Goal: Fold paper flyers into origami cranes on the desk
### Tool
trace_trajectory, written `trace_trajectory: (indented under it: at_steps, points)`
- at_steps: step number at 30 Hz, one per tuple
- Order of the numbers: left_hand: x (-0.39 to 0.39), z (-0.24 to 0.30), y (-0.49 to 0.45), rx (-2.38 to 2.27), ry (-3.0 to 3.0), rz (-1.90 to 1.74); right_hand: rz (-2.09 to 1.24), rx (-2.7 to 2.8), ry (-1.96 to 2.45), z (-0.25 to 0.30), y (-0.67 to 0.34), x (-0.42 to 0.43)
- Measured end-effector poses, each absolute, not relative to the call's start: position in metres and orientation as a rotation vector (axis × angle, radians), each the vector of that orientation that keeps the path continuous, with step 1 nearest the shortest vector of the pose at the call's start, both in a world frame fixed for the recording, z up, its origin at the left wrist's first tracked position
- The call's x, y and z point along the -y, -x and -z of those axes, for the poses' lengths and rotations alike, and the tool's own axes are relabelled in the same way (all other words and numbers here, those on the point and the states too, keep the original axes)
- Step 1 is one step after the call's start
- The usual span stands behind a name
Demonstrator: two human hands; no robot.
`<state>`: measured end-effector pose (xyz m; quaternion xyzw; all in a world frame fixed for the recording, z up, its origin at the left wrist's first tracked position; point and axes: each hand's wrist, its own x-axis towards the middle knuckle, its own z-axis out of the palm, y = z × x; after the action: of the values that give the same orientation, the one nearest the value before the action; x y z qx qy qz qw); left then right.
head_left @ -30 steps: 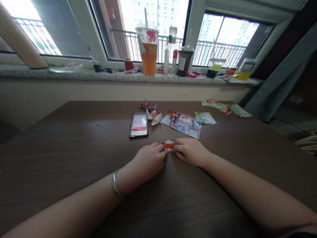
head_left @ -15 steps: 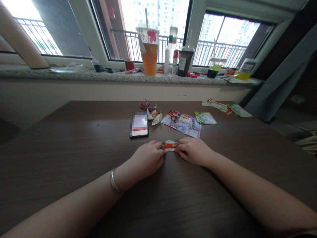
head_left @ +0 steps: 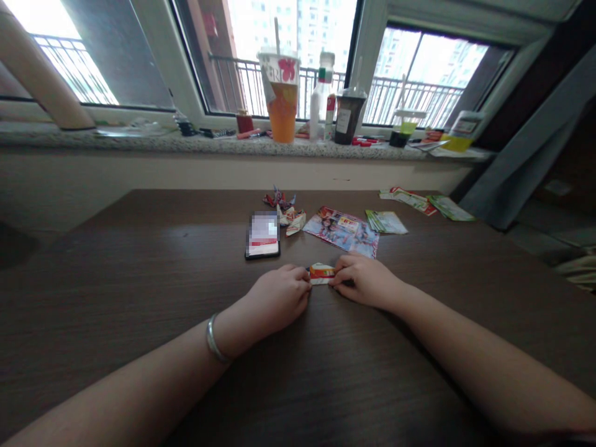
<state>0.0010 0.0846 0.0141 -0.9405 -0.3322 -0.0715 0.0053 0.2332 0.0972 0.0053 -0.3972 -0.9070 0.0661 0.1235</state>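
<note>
A small folded piece of printed paper (head_left: 321, 274), white with orange and red bands, lies low over the table between my hands. My left hand (head_left: 283, 293) is closed, its fingertips pinching the paper's left end. At the right end, my right hand (head_left: 361, 280) grips the paper between thumb and fingers. Both ends of the paper are hidden under the fingers. Just beyond my left hand lies a phone (head_left: 263, 234) with a lit, blurred screen. A colourful printed sheet (head_left: 343, 230) rests flat beyond my right hand.
Two crumpled-looking folded paper pieces, one purple-red (head_left: 279, 198) and one white-red (head_left: 292, 221), sit behind the phone. Green-white paper slips (head_left: 386, 221) lie at the right of the brown table (head_left: 139, 261). Drink cups and bottles line the stone windowsill (head_left: 209, 144).
The fingers of my right hand have shifted slightly on the paper, and a little more of its right part shows. My left hand stays almost in place.
</note>
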Motion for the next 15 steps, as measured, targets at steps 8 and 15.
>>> trace_trajectory:
  at_steps: [8,15]
  points:
    - [-0.095,-0.008,0.005,0.991,3.008,0.285,-0.677,2.584,0.943,0.008,-0.249,-0.123]
    - [-0.093,-0.005,0.004,0.907,2.919,0.242,-0.673,2.502,0.883,0.015,-0.25,-0.124]
